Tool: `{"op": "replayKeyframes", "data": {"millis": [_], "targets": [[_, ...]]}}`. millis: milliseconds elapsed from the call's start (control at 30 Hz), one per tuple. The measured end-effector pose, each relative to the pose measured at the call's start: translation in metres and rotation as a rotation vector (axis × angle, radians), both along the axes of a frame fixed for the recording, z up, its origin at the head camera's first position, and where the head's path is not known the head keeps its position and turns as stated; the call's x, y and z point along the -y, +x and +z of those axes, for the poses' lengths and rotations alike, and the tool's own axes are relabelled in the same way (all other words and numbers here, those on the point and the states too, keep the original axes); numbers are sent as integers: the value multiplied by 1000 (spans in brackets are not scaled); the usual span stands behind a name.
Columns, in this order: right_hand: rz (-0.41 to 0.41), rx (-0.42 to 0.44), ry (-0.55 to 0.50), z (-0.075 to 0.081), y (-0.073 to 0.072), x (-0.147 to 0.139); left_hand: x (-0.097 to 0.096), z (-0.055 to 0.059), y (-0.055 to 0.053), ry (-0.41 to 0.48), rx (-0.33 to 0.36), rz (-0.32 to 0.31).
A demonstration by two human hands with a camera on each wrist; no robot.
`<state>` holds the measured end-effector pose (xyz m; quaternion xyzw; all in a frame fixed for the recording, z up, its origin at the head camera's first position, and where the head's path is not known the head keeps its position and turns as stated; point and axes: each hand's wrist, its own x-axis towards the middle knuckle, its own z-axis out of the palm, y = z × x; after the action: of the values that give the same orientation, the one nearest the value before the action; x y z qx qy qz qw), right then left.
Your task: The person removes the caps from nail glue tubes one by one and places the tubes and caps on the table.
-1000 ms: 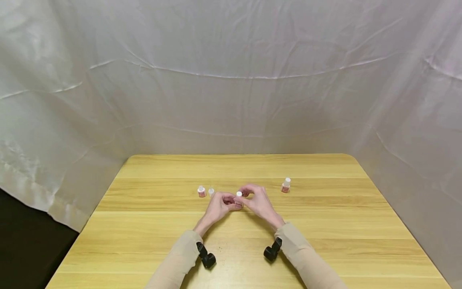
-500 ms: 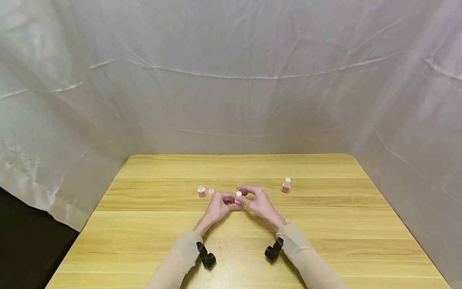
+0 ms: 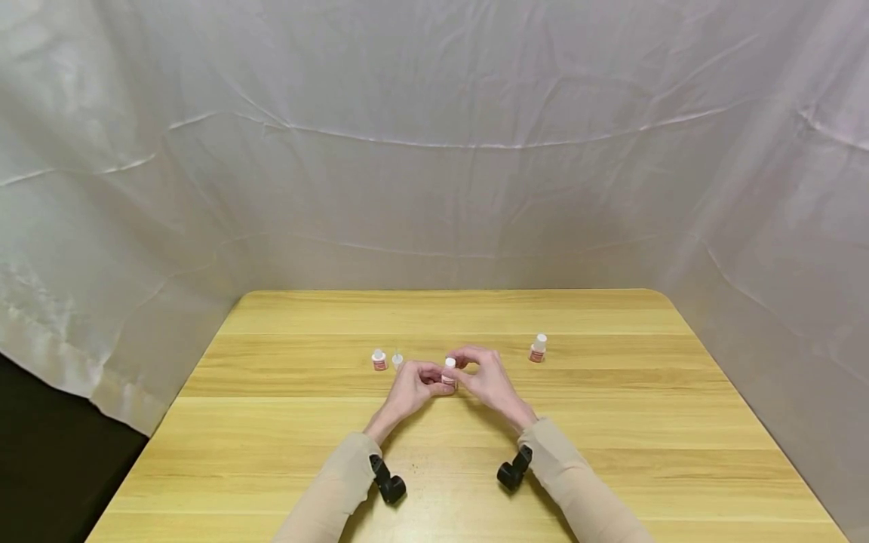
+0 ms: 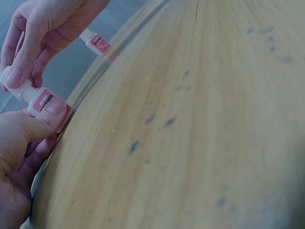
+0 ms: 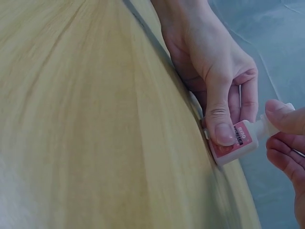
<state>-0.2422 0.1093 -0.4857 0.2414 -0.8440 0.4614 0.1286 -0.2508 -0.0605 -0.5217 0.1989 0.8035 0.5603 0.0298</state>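
Note:
In the middle of the table my left hand (image 3: 409,389) grips the body of a small white bottle (image 4: 38,101) with a pink label, thumb pressed on the label. The bottle stands upright, its base close over the wood. My right hand (image 3: 486,381) pinches the white cap (image 4: 15,81) between thumb and fingers. Part of the white neck shows between cap and shoulder in both wrist views. Left of my left hand stands an uncapped-looking bottle (image 3: 379,361) of the same kind, and beside it a white cap with a thin stem pointing up (image 3: 397,361).
A third bottle (image 3: 538,349), capped, stands to the right, farther back on the wooden table (image 3: 611,422). Pale curtains (image 3: 462,188) surround the table's back and sides. Black wrist cameras (image 3: 390,486) hang from both sleeves.
My right hand shifts slightly at the cap, its fingers moving a little out and back. The left hand and the other bottles stay put.

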Motion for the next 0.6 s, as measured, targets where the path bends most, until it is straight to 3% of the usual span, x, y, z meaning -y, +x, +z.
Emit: {"op": "replayKeyframes", "data": {"millis": [267, 600], "targets": [[41, 27, -38, 31, 19, 5, 0, 0, 1, -19, -6, 7], [36, 12, -65, 32, 20, 1, 0, 1, 0, -30, -11, 12]]}}
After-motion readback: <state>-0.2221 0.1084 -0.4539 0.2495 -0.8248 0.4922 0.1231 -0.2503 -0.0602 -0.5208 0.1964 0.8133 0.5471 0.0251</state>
